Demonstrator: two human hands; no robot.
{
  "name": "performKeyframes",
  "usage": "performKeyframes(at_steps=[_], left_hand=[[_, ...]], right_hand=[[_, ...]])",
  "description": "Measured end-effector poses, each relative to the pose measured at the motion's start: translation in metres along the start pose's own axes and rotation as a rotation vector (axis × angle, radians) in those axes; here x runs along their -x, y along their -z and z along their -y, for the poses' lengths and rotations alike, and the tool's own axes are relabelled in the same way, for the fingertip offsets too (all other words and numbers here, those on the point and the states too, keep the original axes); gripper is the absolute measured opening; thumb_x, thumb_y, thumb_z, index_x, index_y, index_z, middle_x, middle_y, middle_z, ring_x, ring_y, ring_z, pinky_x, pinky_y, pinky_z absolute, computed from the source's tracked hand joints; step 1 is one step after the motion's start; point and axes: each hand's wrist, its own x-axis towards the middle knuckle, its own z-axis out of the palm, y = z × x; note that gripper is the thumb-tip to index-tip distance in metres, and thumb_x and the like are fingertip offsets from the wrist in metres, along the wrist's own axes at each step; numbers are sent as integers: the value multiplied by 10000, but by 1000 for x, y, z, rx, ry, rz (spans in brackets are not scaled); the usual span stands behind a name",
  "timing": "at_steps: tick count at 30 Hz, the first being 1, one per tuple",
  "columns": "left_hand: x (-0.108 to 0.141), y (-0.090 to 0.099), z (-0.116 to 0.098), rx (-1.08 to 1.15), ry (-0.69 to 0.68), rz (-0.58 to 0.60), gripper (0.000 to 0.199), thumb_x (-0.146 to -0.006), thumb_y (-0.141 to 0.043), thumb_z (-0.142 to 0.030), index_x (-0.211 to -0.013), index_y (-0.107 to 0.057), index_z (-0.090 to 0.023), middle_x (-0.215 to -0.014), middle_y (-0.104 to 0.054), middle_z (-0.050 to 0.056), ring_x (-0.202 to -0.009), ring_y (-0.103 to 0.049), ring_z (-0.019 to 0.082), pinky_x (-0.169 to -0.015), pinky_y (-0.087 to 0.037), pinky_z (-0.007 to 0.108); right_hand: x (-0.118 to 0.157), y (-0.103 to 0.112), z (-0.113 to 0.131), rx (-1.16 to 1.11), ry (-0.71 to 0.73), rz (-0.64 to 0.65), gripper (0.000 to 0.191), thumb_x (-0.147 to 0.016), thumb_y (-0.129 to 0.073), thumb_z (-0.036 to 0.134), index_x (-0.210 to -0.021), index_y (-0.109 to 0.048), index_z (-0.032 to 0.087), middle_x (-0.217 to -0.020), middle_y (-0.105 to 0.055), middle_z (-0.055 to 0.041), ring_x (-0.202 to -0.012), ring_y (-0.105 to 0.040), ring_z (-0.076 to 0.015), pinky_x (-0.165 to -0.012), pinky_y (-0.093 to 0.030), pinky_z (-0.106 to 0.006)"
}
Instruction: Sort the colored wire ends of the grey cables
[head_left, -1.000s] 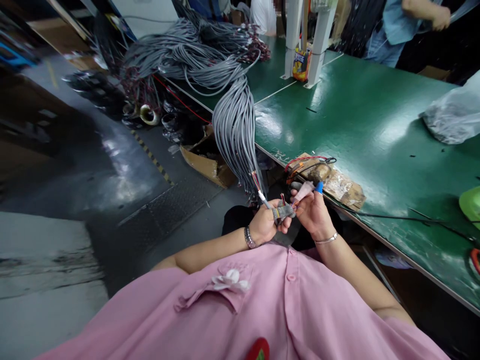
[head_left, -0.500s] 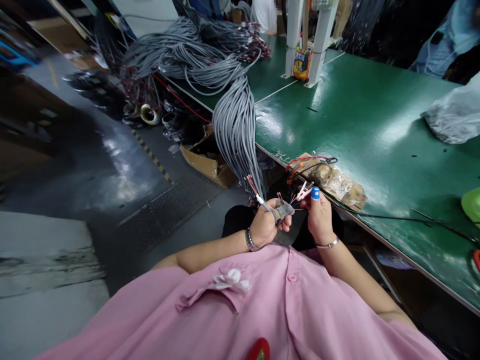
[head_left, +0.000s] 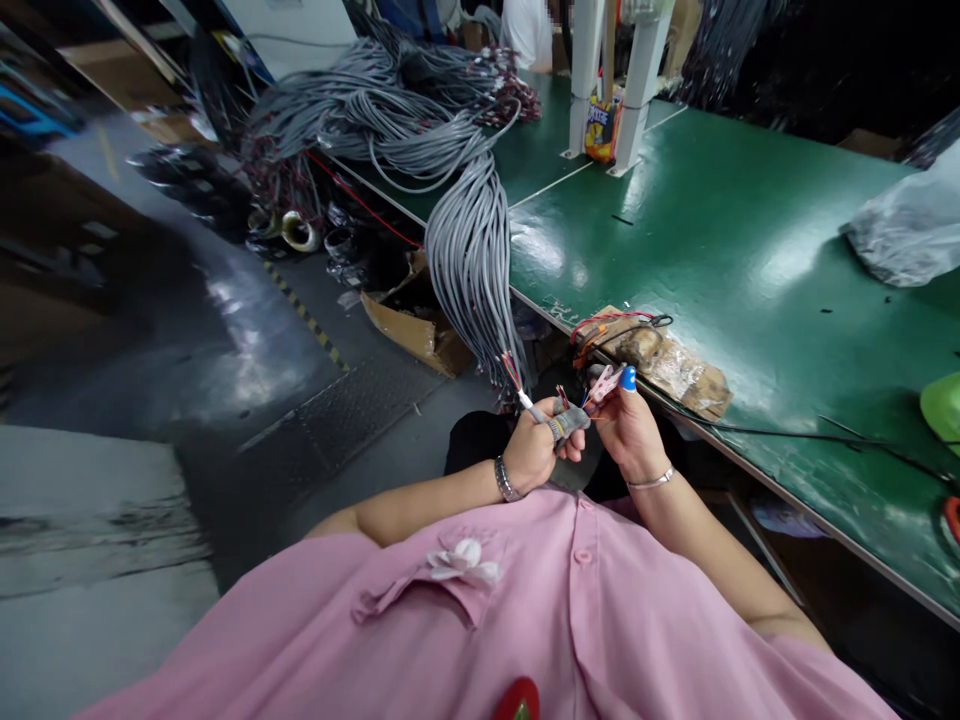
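My left hand (head_left: 529, 448), closed, grips a grey cable (head_left: 534, 410). Thin coloured wires fan out of the cable's white-banded end (head_left: 523, 398). A grey fabric cover with a yellow band (head_left: 564, 428) wraps its thumb or forefinger. More fine wires (head_left: 586, 400) stick out between the two hands. My right hand (head_left: 634, 430) is closed at the bench edge, with a blue cap (head_left: 628, 378) on its thumb. Its thumb and fingers press on a pink clothes peg (head_left: 604, 384) beside those wires; its fingertips are partly hidden.
A thick bundle of grey cables (head_left: 472, 250) hangs over the edge of the green table (head_left: 712, 220). A tape-wrapped block (head_left: 679, 375) lies near the right hand, with a black cord (head_left: 780, 433) running right. Beyond are white posts (head_left: 636, 110), a plastic bag (head_left: 904, 230) and, below, a cardboard box (head_left: 409, 325).
My right hand has turned and shifted slightly left, and the pink peg's spread arms now look pressed together. The left hand and its cable have barely moved. A blue-clothed person at upper right is gone.
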Motion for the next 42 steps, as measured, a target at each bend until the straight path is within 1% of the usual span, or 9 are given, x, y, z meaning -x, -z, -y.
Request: performKeyframes(at_steps=[8, 14, 16, 22, 24, 27, 30, 36, 42], left_hand=[[7, 6, -1, 58, 5, 20, 262, -754, -694, -378, -771, -600, -135, -555, -610, 1, -408, -535, 90, -383, -320, 183], [5, 7, -4, 136, 52, -26, 250, -740, -693, -371, -770, -601, -141, -545, -594, -9, -396, -506, 86, -386, -323, 197], [3, 7, -5, 150, 70, -44, 259, -732, -697, -380, -762, -593, -146, -542, -589, -11, -396, -501, 84, -386, -307, 198], [1, 6, -3, 139, 79, -53, 270, -724, -692, -396, -763, -590, -149, -543, -583, -12, -399, -497, 83, -389, -281, 204], [1, 5, -2, 127, 86, -50, 271, -734, -683, -402, -766, -590, -149, -547, -586, -11, -401, -498, 84, -391, -280, 204], [1, 2, 0, 120, 93, -42, 277, -741, -676, -409, -783, -592, -149, -563, -598, -7, -407, -503, 85, -394, -290, 202], [0, 1, 1, 124, 83, -45, 270, -746, -675, -397, -800, -595, -145, -569, -603, -6, -410, -509, 86, -397, -299, 200], [-2, 0, 3, 110, 100, -81, 293, -722, -694, -404, -791, -588, -140, -561, -599, -4, -402, -513, 88, -391, -287, 197], [-2, -1, 5, 105, 90, -84, 309, -718, -696, -426, -790, -585, -146, -561, -603, -6, -402, -512, 85, -392, -293, 196]], right_hand=[[5, 6, 6, -27, -134, 65, 526, -770, -567, 702, -846, -663, 191, -798, -676, -31, -644, -589, -123, -574, -508, -244], [6, 2, 14, 3, -124, 12, 281, -787, -692, 478, -881, -673, 213, -776, -676, 15, -659, -594, -105, -610, -508, -223], [7, 3, 12, 50, -74, -6, 273, -794, -688, 465, -892, -677, 210, -752, -660, 19, -635, -573, -99, -605, -497, -224], [6, 10, 0, 347, 245, -87, 359, -835, -607, 549, -765, -658, 201, -670, -610, 15, -598, -517, -94, -613, -459, -226], [4, 10, 0, 312, 214, -50, 373, -826, -611, 565, -760, -661, 201, -676, -609, 11, -601, -516, -98, -603, -463, -227], [2, 9, 2, 144, 58, 40, 359, -794, -656, 558, -799, -674, 200, -772, -643, -4, -631, -534, -102, -593, -481, -229], [-2, 8, 4, 27, -34, 52, 306, -752, -728, 500, -801, -672, 203, -791, -646, 3, -645, -543, -98, -597, -489, -222], [-7, 7, -1, -14, 14, -7, 298, -732, -748, 489, -769, -658, 208, -767, -655, 7, -631, -555, -106, -601, -483, -240], [-4, 5, -2, -53, 4, 12, 319, -728, -739, 521, -789, -659, 218, -782, -658, 13, -662, -572, -108, -583, -475, -225]])
